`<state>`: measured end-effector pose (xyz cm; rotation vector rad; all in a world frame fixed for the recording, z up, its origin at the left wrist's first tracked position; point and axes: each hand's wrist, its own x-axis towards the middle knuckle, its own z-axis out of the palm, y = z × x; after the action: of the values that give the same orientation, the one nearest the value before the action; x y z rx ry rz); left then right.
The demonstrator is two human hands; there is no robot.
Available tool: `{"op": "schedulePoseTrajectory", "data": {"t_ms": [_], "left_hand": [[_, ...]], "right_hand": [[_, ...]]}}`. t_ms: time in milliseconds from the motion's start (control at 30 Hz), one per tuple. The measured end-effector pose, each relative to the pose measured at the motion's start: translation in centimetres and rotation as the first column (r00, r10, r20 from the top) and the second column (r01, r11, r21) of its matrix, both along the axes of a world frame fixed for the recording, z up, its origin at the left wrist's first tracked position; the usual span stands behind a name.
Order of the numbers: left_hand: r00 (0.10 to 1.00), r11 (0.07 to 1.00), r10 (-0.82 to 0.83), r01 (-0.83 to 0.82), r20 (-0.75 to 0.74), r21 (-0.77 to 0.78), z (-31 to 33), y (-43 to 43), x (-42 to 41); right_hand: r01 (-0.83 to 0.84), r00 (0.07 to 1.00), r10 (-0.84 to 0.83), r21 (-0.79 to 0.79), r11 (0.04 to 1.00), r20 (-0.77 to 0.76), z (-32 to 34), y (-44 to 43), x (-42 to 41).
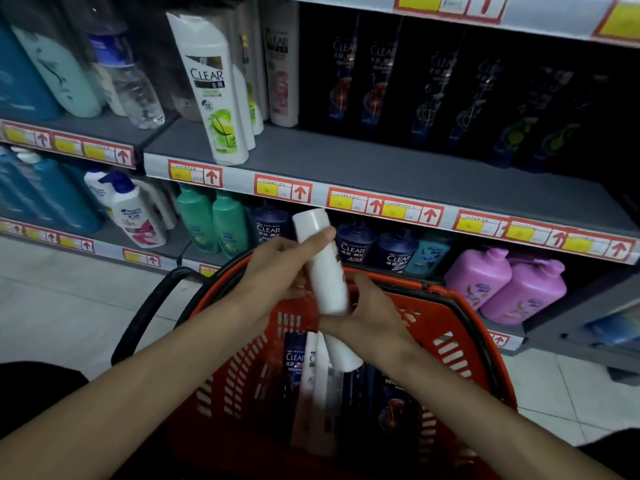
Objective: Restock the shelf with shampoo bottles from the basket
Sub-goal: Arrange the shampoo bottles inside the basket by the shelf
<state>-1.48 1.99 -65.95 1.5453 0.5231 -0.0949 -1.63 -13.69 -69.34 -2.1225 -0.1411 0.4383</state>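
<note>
A white shampoo bottle (323,265) stands nearly upright above the red basket (460,344), cap end up, its label turned away. My left hand (280,268) grips its middle from the left, with the index finger laid along the upper part. My right hand (367,313) cups the bottle's bottom end from the right. Inside the basket lie more bottles: a dark blue one (294,368), a white one (313,386) and other dark ones. The grey shelf (346,161) in front holds white Clear bottles (214,91) at the left and dark bottles (381,77) further right.
The lower shelf carries green bottles (211,223), dark blue pump bottles (377,247) and pink jugs (505,285). A clear water bottle (128,81) stands on the left shelf. The basket's black handle (149,306) arches to the left. Tiled floor lies below.
</note>
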Motion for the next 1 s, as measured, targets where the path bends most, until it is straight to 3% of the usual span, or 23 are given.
{"op": "schedulePoseTrajectory", "data": {"t_ms": [133, 267, 367, 467, 567, 667, 767, 867, 1000], "left_hand": [[0.999, 0.997, -0.052, 0.052, -0.002, -0.063, 0.5, 0.6, 0.2], [0.998, 0.996, -0.063, 0.062, -0.019, -0.064, 0.0, 1.1, 0.2], [0.997, 0.995, -0.068, 0.066, -0.024, -0.076, -0.2, 1.1, 0.2], [0.996, 0.994, -0.089, 0.089, -0.005, -0.057, -0.2, 0.8, 0.1], [0.986, 0.99, -0.139, 0.137, 0.096, 0.027, -0.1, 0.3, -0.2], [0.958, 0.977, -0.202, 0.183, 0.205, 0.108, 0.2, -0.4, -0.3], [0.937, 0.969, -0.233, 0.202, 0.262, 0.14, 0.4, -0.9, -0.2], [0.936, 0.973, -0.221, 0.191, 0.274, 0.129, 0.8, -1.2, -0.1], [0.939, 0.981, -0.187, 0.164, 0.29, 0.103, 1.0, -1.4, 0.0]], "right_hand": [[0.15, 0.951, -0.054, 0.303, 0.941, -0.303, 0.4, -0.5, 0.3], [0.351, 0.847, -0.017, 0.535, 0.769, -0.532, 0.5, -1.3, 0.6], [0.417, 0.815, 0.03, 0.622, 0.663, -0.579, 1.1, -1.7, 0.7], [0.414, 0.805, 0.095, 0.669, 0.617, -0.586, 1.7, -1.9, 0.6], [0.352, 0.841, 0.103, 0.683, 0.639, -0.531, 2.0, -1.8, 0.6], [0.243, 0.904, 0.067, 0.637, 0.732, -0.422, 2.1, -1.4, 0.8], [0.176, 0.973, -0.071, 0.507, 0.844, -0.22, 2.1, -0.9, 1.1], [0.188, 0.98, -0.199, 0.373, 0.909, -0.009, 2.2, -0.3, 1.3], [0.13, 0.96, -0.178, 0.22, 0.967, 0.217, 2.5, 0.4, 1.3]]}}
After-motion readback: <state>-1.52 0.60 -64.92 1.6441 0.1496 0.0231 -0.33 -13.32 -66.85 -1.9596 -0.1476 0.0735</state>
